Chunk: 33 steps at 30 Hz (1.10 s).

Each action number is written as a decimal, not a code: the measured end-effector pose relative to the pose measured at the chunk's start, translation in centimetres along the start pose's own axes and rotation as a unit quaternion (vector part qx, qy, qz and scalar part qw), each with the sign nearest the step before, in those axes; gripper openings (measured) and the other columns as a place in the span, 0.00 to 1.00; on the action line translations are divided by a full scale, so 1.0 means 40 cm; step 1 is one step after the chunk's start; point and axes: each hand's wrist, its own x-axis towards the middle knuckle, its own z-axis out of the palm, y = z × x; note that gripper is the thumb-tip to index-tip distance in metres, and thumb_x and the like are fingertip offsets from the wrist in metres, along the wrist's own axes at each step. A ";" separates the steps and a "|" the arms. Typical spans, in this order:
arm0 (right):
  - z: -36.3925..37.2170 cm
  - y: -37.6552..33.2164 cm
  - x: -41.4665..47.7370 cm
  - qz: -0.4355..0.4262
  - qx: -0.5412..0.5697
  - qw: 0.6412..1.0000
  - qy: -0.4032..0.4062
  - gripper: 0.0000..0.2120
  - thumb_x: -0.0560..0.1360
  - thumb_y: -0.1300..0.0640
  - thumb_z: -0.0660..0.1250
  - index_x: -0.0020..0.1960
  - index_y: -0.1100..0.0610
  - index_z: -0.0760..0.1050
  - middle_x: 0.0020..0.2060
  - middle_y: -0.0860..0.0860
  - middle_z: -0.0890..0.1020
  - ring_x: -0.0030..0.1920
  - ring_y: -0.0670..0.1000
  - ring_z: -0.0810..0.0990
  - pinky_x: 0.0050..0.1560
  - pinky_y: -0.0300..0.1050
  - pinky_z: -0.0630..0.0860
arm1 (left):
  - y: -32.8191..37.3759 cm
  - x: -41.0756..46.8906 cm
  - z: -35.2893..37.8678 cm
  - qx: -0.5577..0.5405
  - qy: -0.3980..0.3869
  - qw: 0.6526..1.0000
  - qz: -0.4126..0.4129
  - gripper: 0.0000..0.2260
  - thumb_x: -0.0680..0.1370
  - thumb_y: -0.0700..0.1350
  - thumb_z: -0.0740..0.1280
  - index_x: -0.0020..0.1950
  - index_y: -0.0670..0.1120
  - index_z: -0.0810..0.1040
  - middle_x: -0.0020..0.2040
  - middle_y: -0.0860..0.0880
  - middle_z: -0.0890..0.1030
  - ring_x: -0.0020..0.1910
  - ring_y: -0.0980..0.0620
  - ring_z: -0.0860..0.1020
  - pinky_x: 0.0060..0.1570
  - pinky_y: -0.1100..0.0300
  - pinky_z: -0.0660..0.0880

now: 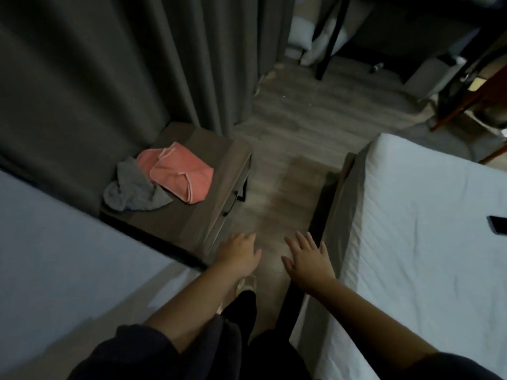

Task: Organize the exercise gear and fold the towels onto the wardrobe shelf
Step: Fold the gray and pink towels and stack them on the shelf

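A pink towel (181, 175) lies loosely bunched on a grey-brown nightstand (216, 171), and a crumpled grey towel (134, 189) sits beside it on the left, partly under it. My left hand (240, 252) hovers just off the nightstand's near corner, fingers relaxed and holding nothing. My right hand (308, 257) is held out over the floor with its fingers spread, also holding nothing. Both hands are well short of the towels.
A white bed (68, 264) lies at my left and another white bed (428, 242) at my right, with a narrow wooden floor aisle (282, 171) between. A dark phone (498, 224) lies on the right bed. Grey curtains (109, 64) hang behind the nightstand. Furniture legs stand at the far end.
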 end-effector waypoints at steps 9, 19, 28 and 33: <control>-0.175 -0.042 0.341 -0.115 -0.045 0.990 -0.071 0.29 0.81 0.39 0.51 0.79 0.47 0.51 0.79 0.53 0.51 0.79 0.57 0.46 0.75 0.63 0.46 | -0.110 0.164 -0.099 -0.084 -0.018 0.987 -0.139 0.21 0.81 0.51 0.58 0.72 0.45 0.67 0.70 0.41 0.71 0.67 0.41 0.69 0.65 0.49 0.69; -0.377 -0.162 0.698 -0.325 -0.214 0.908 -0.154 0.29 0.82 0.43 0.51 0.80 0.51 0.49 0.79 0.54 0.49 0.79 0.59 0.47 0.75 0.64 0.49 | -0.196 0.305 -0.132 -0.239 0.054 0.901 -0.358 0.23 0.82 0.56 0.58 0.73 0.44 0.67 0.71 0.41 0.70 0.70 0.42 0.68 0.68 0.53 0.66; -0.300 -0.426 0.931 -0.446 -0.306 0.825 -0.163 0.35 0.81 0.45 0.56 0.80 0.54 0.41 0.79 0.55 0.47 0.78 0.60 0.48 0.73 0.68 0.54 | -0.364 0.410 -0.139 -0.320 0.221 0.821 -0.417 0.22 0.78 0.50 0.60 0.66 0.37 0.75 0.68 0.37 0.73 0.69 0.39 0.69 0.70 0.50 0.62; -0.167 -0.532 1.020 -0.471 -0.276 0.820 -0.172 0.34 0.80 0.49 0.59 0.80 0.52 0.45 0.79 0.56 0.46 0.78 0.62 0.48 0.72 0.69 0.56 | -0.490 0.491 -0.125 -0.327 0.252 0.802 -0.432 0.18 0.81 0.45 0.64 0.69 0.38 0.73 0.69 0.37 0.71 0.69 0.39 0.69 0.70 0.50 0.61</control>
